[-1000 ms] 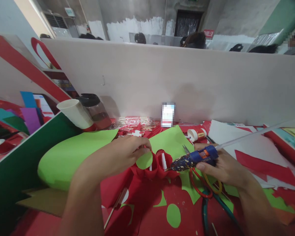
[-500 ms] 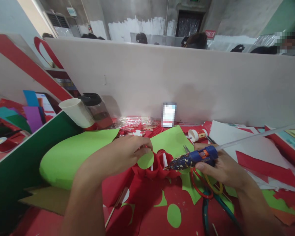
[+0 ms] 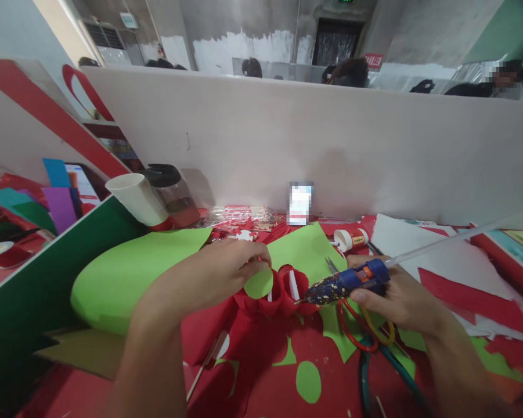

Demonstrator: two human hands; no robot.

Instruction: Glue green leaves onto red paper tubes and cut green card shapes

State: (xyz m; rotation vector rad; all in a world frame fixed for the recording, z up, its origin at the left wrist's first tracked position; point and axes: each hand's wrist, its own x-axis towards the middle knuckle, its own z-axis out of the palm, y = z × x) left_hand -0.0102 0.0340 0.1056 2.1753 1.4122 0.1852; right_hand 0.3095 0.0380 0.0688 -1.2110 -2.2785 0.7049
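Red rolled loops point(image 3: 267, 306) stand side by side at the middle of the table, with white strips inside two of them. My left hand point(image 3: 246, 262) pinches a green paper disc point(image 3: 259, 283) over the left loops. My right hand point(image 3: 381, 296) is closed around a blue glue gun point(image 3: 346, 283), speckled with dried glue. Its nozzle points left, at the front rim of the right loop, and a long clear glue stick point(image 3: 444, 239) sticks out of its back. A second green disc point(image 3: 309, 382) lies flat nearer to me.
Scissors point(image 3: 359, 342) with red and yellow rings lie under the gun. Green sheets point(image 3: 113, 278) cover the left side, beside a paper cup point(image 3: 134, 198) and a jar point(image 3: 174, 200). A phone point(image 3: 299, 203) leans on the white partition point(image 3: 244, 128). People's heads show beyond it.
The glue gun and my right hand have shifted slightly to the right, the nozzle moving a little off the loop's inside edge. My left hand and the disc have stayed in place.
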